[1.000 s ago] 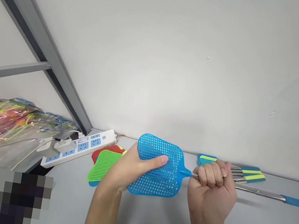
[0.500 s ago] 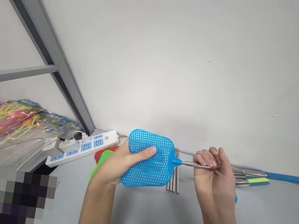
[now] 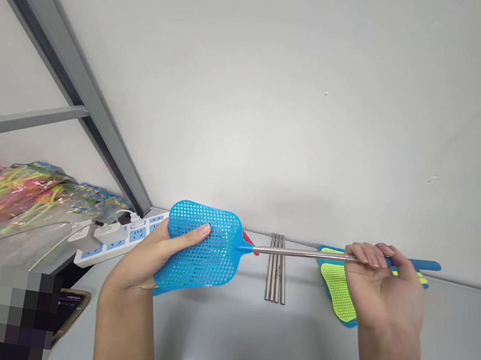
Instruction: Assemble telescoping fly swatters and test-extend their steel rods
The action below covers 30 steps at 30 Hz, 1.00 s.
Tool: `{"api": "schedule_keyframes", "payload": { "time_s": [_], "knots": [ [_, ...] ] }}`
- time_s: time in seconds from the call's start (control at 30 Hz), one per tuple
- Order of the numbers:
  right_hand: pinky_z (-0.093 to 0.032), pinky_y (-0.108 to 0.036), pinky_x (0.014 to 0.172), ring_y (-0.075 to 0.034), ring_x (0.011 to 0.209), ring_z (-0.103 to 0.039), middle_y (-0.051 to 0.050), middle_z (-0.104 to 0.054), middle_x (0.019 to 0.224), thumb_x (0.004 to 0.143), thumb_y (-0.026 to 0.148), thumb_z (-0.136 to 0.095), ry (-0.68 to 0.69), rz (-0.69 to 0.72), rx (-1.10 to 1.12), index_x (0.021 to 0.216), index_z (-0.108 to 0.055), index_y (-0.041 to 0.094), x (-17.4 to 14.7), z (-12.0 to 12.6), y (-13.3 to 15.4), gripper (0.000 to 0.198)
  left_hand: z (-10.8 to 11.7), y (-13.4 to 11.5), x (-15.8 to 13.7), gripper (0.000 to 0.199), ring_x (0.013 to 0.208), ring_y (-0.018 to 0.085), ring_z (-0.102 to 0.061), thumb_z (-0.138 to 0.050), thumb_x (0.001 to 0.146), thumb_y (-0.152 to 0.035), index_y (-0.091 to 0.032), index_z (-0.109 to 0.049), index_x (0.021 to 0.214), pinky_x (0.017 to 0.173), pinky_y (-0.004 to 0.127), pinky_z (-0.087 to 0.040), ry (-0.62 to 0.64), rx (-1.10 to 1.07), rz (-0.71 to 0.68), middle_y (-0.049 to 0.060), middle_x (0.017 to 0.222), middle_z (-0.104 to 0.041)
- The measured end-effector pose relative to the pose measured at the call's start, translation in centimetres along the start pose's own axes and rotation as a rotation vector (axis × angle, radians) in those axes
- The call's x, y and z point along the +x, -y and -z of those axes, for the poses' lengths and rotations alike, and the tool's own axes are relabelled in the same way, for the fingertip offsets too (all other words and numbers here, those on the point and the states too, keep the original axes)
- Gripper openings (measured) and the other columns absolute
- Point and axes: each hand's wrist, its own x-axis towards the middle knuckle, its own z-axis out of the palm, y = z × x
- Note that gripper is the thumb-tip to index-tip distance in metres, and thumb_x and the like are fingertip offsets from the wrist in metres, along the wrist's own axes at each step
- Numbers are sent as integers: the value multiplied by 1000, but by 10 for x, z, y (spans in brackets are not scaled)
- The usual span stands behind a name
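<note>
In my left hand (image 3: pixel 153 257) is the blue mesh head (image 3: pixel 214 255) of a telescopic fly swatter, thumb lying over its face. A thin silver rod (image 3: pixel 288 252) runs right from the head to my right hand (image 3: pixel 383 275), whose fingers curl over the rod where it meets the blue handle (image 3: pixel 421 266). The swatter is level above the grey table (image 3: pixel 220 335). Beneath my right hand lie a yellow-green mesh swatter head (image 3: pixel 339 290) and blue ones, partly hidden. Several loose silver tubes (image 3: pixel 276 271) lie side by side between my hands. A red piece (image 3: pixel 251 242) peeks out behind the held head.
A white power strip (image 3: pixel 122 237) with plugged-in chargers and cables sits left of my left hand. Bagged colourful items (image 3: pixel 23 194) pile at the far left. A phone (image 3: pixel 69 311) lies at the left table edge. A grey metal frame (image 3: pixel 84 100) and white wall (image 3: pixel 282 89) stand behind.
My left hand has moved left with the swatter head. The right hand has shifted along to the handle end, so more rod shows between my hands. The yellow-green head has come into view.
</note>
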Motion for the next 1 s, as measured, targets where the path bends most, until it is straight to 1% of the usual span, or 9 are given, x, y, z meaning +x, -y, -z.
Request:
{"api": "schedule_keyframes", "payload": {
  "time_s": [0.1, 0.27, 0.33, 0.53, 0.63, 0.73, 0.8, 0.93, 1.0],
  "knots": [
    [-32, -18, 39, -5, 42, -25, 7, -20, 52, 67, 8, -40, -27, -1, 25, 58, -28, 18, 2, 3, 1, 18, -7, -3, 0, 31, 69, 22, -64, -63, 66, -25, -18, -58, 96, 62, 32, -52, -6, 0, 11, 7, 81, -67],
    [-28, -19, 35, -6, 39, -20, 7, -15, 50, 65, 8, -38, -27, 23, 68, 57, -21, 19, 7, 10, 5, 22, -25, -10, -6, 25, 66, 23, -64, -64, 64, -25, -17, -59, 87, 61, 35, -53, -102, 13, 43, 6, 77, -68],
    [-26, -19, 33, -7, 38, -18, 8, -12, 50, 65, 8, -38, -24, 21, 82, 57, -18, 20, 7, 13, 6, 24, -28, -11, -8, 23, 66, 23, -64, -65, 63, -25, -16, -59, 84, 61, 36, -53, -111, 18, 39, 5, 76, -68],
    [-22, -20, 30, -7, 35, -13, 8, -9, 48, 63, 8, -37, 8, 109, 140, 59, -12, 20, 6, 16, 5, 28, -26, -10, -8, 21, 69, 24, -64, -64, 65, -28, -17, -58, 81, 60, 35, -53, -50, 55, 7, 5, 80, -68],
    [-20, -20, 29, -7, 35, -11, 8, -11, 47, 63, 7, -35, -23, 112, 169, 59, -11, 20, 4, 16, 0, 28, -24, -15, -11, 25, 70, 24, -64, -64, 65, -28, -17, -58, 86, 62, 35, -53, -41, 60, 50, 6, 81, -68],
    [-19, -20, 29, -7, 34, -11, 8, -9, 47, 63, 7, -34, -45, 118, 179, 60, -9, 20, 2, 15, -5, 28, -23, -20, -16, 31, 71, 24, -63, -64, 65, -26, -17, -57, 93, 64, 37, -52, -15, 45, 110, 7, 81, -68],
    [-18, -20, 28, -7, 34, -10, 8, -7, 47, 62, 8, -35, -42, 123, 182, 60, -9, 20, 1, 14, -7, 28, -23, -20, -17, 30, 71, 25, -63, -64, 65, -26, -17, -57, 93, 63, 37, -52, -32, 30, 114, 7, 80, -68],
    [-16, -21, 28, -7, 34, -8, 8, -6, 46, 60, 9, -36, -19, 141, 212, 59, -10, 20, 0, 14, -7, 28, -26, -14, -11, 24, 66, 24, -64, -63, 64, -26, -17, -58, 86, 57, 36, -53, -117, 32, 64, 7, 77, -68],
    [-15, -21, 27, -7, 34, -8, 8, -5, 46, 60, 10, -36, 2, 155, 223, 59, -10, 20, 0, 14, -6, 28, -27, -11, -8, 22, 67, 24, -64, -63, 64, -26, -16, -58, 84, 58, 36, -53, -133, 39, 65, 7, 78, -67]
  ]
}}
